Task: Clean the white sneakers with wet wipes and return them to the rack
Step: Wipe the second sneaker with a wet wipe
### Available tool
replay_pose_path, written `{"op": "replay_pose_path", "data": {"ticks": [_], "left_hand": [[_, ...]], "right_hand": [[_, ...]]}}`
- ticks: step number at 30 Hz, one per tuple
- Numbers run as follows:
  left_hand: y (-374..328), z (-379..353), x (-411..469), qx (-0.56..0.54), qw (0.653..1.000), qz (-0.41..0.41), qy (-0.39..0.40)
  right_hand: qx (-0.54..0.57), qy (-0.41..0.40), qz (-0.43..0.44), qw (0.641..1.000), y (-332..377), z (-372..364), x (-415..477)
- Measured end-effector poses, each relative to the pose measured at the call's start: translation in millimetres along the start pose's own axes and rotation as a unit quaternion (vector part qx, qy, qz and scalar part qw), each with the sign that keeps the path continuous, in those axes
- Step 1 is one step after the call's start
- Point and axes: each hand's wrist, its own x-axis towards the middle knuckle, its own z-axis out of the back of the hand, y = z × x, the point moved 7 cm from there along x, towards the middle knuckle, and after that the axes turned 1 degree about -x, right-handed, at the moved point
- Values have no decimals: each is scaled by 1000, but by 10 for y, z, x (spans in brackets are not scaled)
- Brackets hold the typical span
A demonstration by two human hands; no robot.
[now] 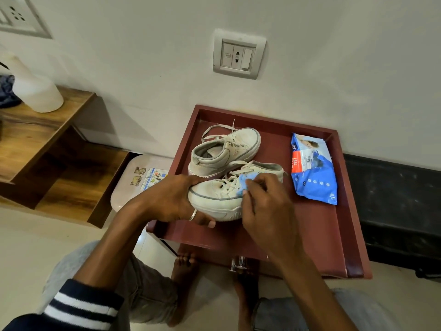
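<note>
1. The near sneaker [214, 194] sits on the red-brown tray-top stand [310, 235], close to its front-left corner, toe pointing at the left edge. The left hand [171, 201] is cupped over the toe, fingers wrapped onto the upper and thumb along the sole wall, pinning the shoe down.
2. The right hand [265, 209] is closed in a pinch on a blue wet wipe [243, 182], pressed against the laces and side of the upper.
3. The second sneaker [224, 149] lies just behind the first, touching it, nearer the stand's back edge, its loose lace [214, 130] trailing toward the back-left corner.
4. Handling, as I judge it: each shoe looks light, with a soft, yielding upper and a stiff rubber sole. The toe cap or the heel collar gives the firmest hold; squeezing the middle would only dent it. A damp upper may turn a little slippery.
5. The wipe is limp and thin, so it likely bunches and snags on the laces.
6. The blue wipes packet [312, 168] lies well apart, by the stand's right edge, clear of both hands.
7. The stand's raised rim hems the shoes in; lifting them out means clearing it. The wooden shelf [47, 130] at left holds a white bottle [35, 89]. A pale stool [133, 185] stands just beside the left edge.
</note>
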Motion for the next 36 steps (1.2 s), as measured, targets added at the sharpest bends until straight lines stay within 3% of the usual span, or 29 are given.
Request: {"op": "replay_pose_path", "data": {"ticks": [4, 11, 18, 23, 29, 31, 34, 36], "left_hand": [[26, 1, 4, 7, 1000, -2, 3], [3, 14, 5, -5, 1000, -1, 6], [16, -3, -5, -4, 1000, -7, 12], [25, -11, -2, -17, 1000, -3, 26], [33, -8, -14, -1, 999, -5, 32], [34, -1, -17, -11, 999, -3, 34], [25, -2, -17, -11, 999, -3, 35], [22, -10, -14, -9, 999, -2, 38]], "right_hand": [[-18, 24, 36, 999, 88, -95, -43], [-27, -32, -63, 997, -302, 91, 83], [-8, 22, 21, 999, 8, -117, 10], [12, -76, -110, 991, -520, 165, 153], [-6, 25, 28, 999, 54, -163, -11], [-5, 0, 2, 1000, -139, -46, 75], [-11, -53, -102, 993, -516, 171, 144], [-9, -53, -103, 993, -464, 128, 105]]}}
